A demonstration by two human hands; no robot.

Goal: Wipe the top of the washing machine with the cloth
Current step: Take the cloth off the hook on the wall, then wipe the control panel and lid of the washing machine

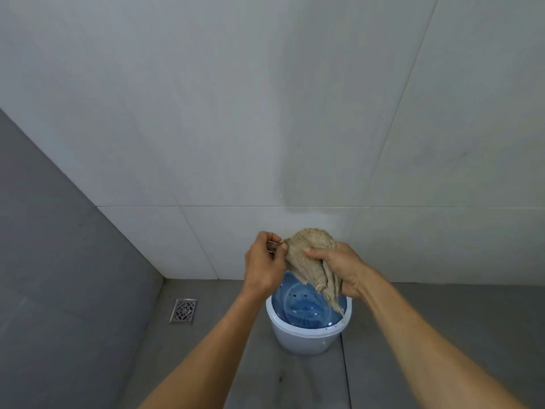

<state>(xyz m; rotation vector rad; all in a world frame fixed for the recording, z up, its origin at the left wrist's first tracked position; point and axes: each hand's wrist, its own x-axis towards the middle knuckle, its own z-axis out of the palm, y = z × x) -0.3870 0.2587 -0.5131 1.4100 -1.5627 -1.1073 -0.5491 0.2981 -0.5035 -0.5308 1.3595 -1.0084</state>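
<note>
Left hand (263, 265) pinches cloth (313, 259) corner, fingers curled. Right hand (342, 267) grips bunched cloth middle. Cloth held above small washing machine (308, 335) blue lid, frayed end dangling near its right rim.

Cloth (309, 255) above washing machine (309, 335) (against wall (265, 113)); drain (183, 310) left.

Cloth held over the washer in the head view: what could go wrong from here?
1. The cloth is bunched between both hands, with a frayed end hanging loose. Wiped like this, it may only smear with a small patch.
2. The left hand only pinches one corner, so that corner could slip free.
3. The washer is small and stands free on the floor; a hard push might shift it.
</note>
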